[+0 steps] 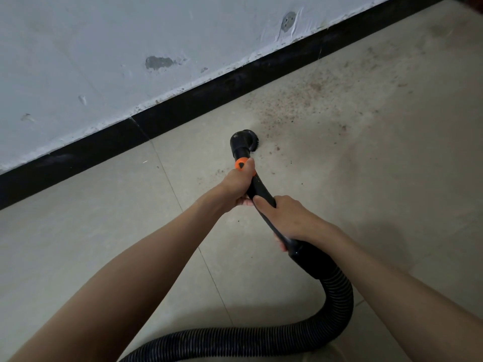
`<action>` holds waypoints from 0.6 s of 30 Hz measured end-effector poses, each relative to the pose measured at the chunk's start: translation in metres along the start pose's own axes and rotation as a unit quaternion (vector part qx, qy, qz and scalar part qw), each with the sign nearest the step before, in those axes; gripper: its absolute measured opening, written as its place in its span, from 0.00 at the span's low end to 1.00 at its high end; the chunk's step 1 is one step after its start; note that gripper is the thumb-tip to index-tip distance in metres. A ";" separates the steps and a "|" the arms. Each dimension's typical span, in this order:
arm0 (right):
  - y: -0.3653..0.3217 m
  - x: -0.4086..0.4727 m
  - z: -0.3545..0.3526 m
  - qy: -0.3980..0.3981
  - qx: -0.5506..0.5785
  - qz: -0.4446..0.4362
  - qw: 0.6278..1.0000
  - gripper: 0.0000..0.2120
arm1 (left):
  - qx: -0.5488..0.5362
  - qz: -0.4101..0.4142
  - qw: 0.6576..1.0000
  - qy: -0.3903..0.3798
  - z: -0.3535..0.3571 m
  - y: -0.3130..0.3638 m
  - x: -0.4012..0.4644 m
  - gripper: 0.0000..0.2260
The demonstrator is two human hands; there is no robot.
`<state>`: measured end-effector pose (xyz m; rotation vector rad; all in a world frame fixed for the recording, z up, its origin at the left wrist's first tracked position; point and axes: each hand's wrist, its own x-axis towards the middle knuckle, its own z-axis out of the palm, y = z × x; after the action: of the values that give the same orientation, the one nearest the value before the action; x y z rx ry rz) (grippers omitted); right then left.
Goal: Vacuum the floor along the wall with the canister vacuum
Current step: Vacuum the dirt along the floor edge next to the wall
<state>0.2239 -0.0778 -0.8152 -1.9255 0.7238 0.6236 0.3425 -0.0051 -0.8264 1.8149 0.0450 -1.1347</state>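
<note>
The pale wall (104, 48) has chipped paint, and a black baseboard (183, 111) runs along its bottom. The tiled floor (91, 218) has a patch of brown dirt (295, 105) near the baseboard. A ribbed black hose (337, 296) curves across the floor and up to a black handle tube (258, 186). The left hand (239, 185) curls round the tube by its orange ring (241, 163). The right hand (285, 218) grips the tube lower down. The round brush head (247, 138) sits on the floor at the edge of the dirt.
</note>
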 end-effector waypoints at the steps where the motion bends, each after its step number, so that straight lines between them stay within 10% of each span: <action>1: 0.001 0.002 -0.003 0.005 0.004 0.004 1.000 0.24 | 0.003 0.001 1.000 -0.003 0.002 0.003 0.003 0.17; 18: 0.000 0.025 0.001 0.035 0.000 0.000 0.999 0.23 | 0.035 0.011 0.999 0.012 0.001 0.010 0.021 0.17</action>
<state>0.2412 -0.0825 -0.8322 -1.9549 0.7674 0.5575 0.3579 -0.0198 -0.8345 1.8859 -0.0006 -1.1099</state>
